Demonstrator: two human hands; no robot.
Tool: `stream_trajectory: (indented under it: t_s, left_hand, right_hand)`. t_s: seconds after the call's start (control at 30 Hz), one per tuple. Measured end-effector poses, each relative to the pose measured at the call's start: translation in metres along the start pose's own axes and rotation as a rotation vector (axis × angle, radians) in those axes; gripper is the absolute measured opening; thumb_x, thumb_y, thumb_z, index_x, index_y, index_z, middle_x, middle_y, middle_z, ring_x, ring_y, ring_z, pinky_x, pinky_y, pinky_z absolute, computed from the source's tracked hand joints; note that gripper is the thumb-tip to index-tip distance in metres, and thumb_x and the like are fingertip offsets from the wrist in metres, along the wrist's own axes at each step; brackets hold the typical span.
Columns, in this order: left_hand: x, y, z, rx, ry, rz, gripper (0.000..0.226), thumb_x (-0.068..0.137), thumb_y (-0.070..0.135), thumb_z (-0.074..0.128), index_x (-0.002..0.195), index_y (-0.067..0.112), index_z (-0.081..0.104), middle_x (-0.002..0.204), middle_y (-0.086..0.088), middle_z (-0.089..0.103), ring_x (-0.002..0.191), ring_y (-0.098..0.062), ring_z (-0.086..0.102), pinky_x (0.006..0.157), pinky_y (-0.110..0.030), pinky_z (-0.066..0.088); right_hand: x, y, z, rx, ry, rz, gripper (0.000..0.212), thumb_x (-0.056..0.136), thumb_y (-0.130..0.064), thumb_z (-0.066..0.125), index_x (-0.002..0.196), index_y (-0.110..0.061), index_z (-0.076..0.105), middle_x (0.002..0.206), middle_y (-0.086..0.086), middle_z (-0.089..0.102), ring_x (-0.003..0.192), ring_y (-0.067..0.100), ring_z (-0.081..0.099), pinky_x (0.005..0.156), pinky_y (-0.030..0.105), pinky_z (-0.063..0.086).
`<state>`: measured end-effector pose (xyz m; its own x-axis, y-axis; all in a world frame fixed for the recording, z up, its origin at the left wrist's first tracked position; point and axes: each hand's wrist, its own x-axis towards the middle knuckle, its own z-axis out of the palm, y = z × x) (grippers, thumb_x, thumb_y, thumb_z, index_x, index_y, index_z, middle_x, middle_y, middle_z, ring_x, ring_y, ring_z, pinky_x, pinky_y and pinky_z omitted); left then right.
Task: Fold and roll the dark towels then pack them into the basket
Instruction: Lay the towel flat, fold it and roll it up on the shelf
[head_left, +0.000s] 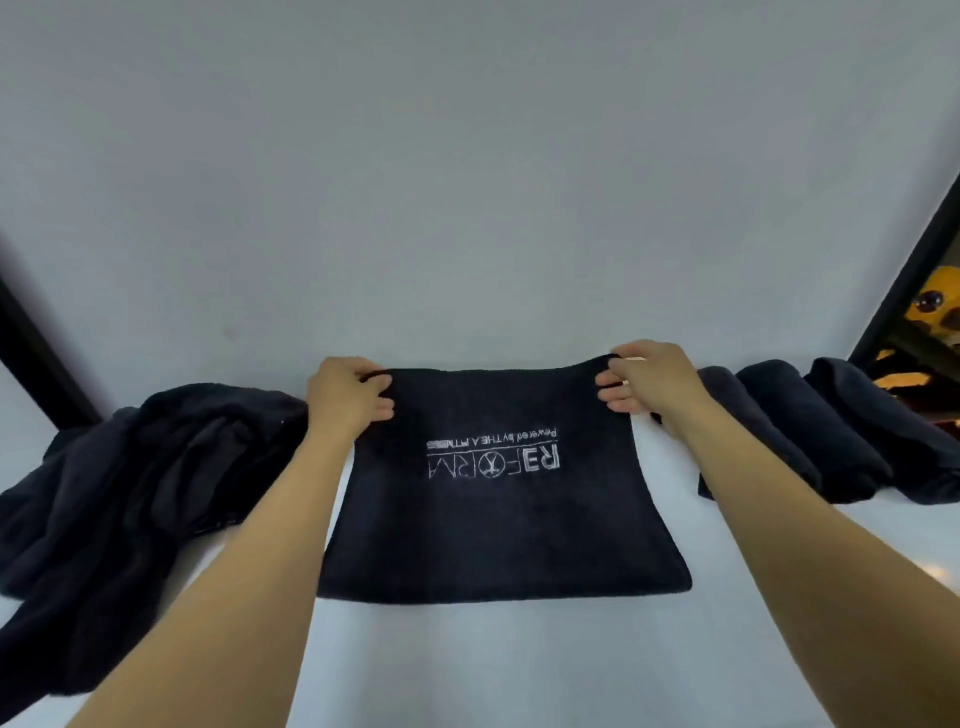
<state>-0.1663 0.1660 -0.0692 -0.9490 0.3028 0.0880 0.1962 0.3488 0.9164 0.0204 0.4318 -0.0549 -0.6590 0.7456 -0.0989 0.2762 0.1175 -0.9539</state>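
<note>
Our bare arms stretch forward; our left hand (347, 397) and right hand (647, 379) each pinch a towel (498, 525) corner, fingers curled over its edge.

Centre: dark towel (498, 525), soft matt terry cloth with a short, fuzzy nap; its pale lettering (493, 458) may be stitched or printed, which cannot be told. Left, heap of towels (130, 493), and right, rolled towels (810, 431): the same matt dark cloth, creased in the heap, even on the rolls. Tabletop (493, 670): smooth, white, faintly glossy. Wall (467, 156): plain, matt, pale grey. Frame bar (36, 358): black, smooth.
</note>
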Motion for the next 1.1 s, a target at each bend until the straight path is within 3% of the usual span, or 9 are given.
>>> stream_trajectory:
  t_s: [0.13, 0.27, 0.37, 0.47, 0.6, 0.67, 0.83, 0.97, 1.1]
  left_hand:
    - [-0.02, -0.042, 0.022, 0.326, -0.262, 0.106, 0.066, 0.085, 0.03, 0.073, 0.142, 0.018, 0.044, 0.146, -0.006, 0.043, 0.13, -0.027, 0.048, 0.108, -0.043, 0.041]
    - [-0.075, -0.073, 0.013, 0.538, -0.425, 0.289, 0.074, 0.078, 0.069, 0.059, 0.14, 0.03, 0.047, 0.158, 0.003, 0.028, 0.147, -0.014, 0.02, 0.122, -0.034, 0.013]
    - [-0.11, -0.079, -0.012, 0.596, -0.544, 0.34, 0.099, 0.054, 0.092, 0.051, 0.138, 0.04, 0.046, 0.153, 0.022, 0.024, 0.144, 0.003, 0.011, 0.119, -0.023, 0.003]
    - [-0.129, -0.087, -0.043, 0.687, -0.558, 0.365, 0.084, 0.061, 0.084, 0.058, 0.134, 0.044, 0.049, 0.144, 0.033, 0.022, 0.137, 0.01, 0.013, 0.117, -0.022, 0.015]
    - [-0.146, -0.095, -0.055, 0.805, -0.347, 0.541, 0.044, 0.092, 0.049, 0.045, 0.115, 0.022, 0.071, 0.123, 0.007, 0.067, 0.117, -0.019, 0.062, 0.097, -0.037, 0.049]
    - [-0.156, -0.093, -0.059, 0.815, -0.296, 0.629, 0.046, 0.091, 0.044, 0.039, 0.101, 0.016, 0.074, 0.097, 0.0, 0.074, 0.088, -0.025, 0.069, 0.077, -0.04, 0.056]
    - [-0.207, -0.087, -0.086, 0.822, -0.495, 0.779, 0.016, 0.084, 0.045, 0.045, 0.081, 0.036, 0.058, 0.073, 0.021, 0.059, 0.066, 0.001, 0.054, 0.056, -0.02, 0.049]
    - [-0.216, -0.067, -0.088, 0.828, -0.672, 0.578, 0.034, 0.081, 0.07, 0.045, 0.073, 0.04, 0.057, 0.08, 0.022, 0.061, 0.078, 0.003, 0.056, 0.07, -0.017, 0.046]
    - [-0.169, -0.069, -0.064, 0.706, -0.386, 0.428, 0.031, 0.085, 0.06, 0.056, 0.098, 0.035, 0.069, 0.1, 0.015, 0.067, 0.088, -0.003, 0.061, 0.084, -0.029, 0.051]
  right_hand:
    - [-0.008, 0.045, 0.029, -0.354, -0.196, -0.109, 0.06, 0.094, -0.018, 0.056, 0.149, -0.021, 0.032, 0.129, 0.003, 0.061, 0.108, 0.017, 0.059, 0.099, 0.03, 0.045]
    - [-0.044, 0.097, 0.04, -0.733, -0.239, -0.379, 0.048, 0.099, -0.035, 0.049, 0.145, -0.024, 0.041, 0.151, -0.004, 0.042, 0.143, 0.015, 0.031, 0.118, 0.029, 0.017]
    - [-0.081, 0.103, 0.027, -0.687, -0.352, -0.492, 0.059, 0.088, -0.066, 0.045, 0.138, -0.035, 0.049, 0.15, -0.017, 0.038, 0.144, 0.002, 0.023, 0.121, 0.031, 0.009]
    - [-0.114, 0.11, 0.005, -0.853, -0.534, -0.564, 0.081, 0.073, -0.084, 0.041, 0.142, -0.041, 0.043, 0.149, -0.028, 0.019, 0.143, -0.007, 0.009, 0.121, 0.027, 0.002]
    - [-0.131, 0.118, -0.004, -1.057, -0.264, -0.798, 0.028, 0.095, -0.039, 0.056, 0.117, -0.025, 0.068, 0.121, -0.009, 0.065, 0.108, 0.018, 0.063, 0.089, 0.033, 0.049]
    - [-0.141, 0.11, -0.003, -1.182, -0.228, -0.822, 0.022, 0.1, -0.026, 0.049, 0.112, -0.022, 0.066, 0.103, -0.004, 0.064, 0.089, 0.019, 0.061, 0.074, 0.029, 0.048]
    - [-0.188, 0.09, -0.034, -1.17, -0.548, -0.654, 0.02, 0.099, -0.036, 0.046, 0.109, -0.032, 0.064, 0.097, -0.02, 0.056, 0.092, 0.003, 0.052, 0.083, 0.022, 0.044]
    - [-0.207, 0.07, -0.043, -0.976, -0.756, -0.472, 0.019, 0.089, -0.05, 0.06, 0.093, -0.035, 0.071, 0.093, -0.02, 0.065, 0.089, -0.001, 0.061, 0.082, 0.018, 0.048]
    - [-0.163, 0.059, -0.035, -0.701, -0.363, -0.4, 0.017, 0.094, -0.037, 0.058, 0.099, -0.028, 0.072, 0.103, -0.017, 0.07, 0.094, 0.0, 0.062, 0.091, 0.025, 0.047]
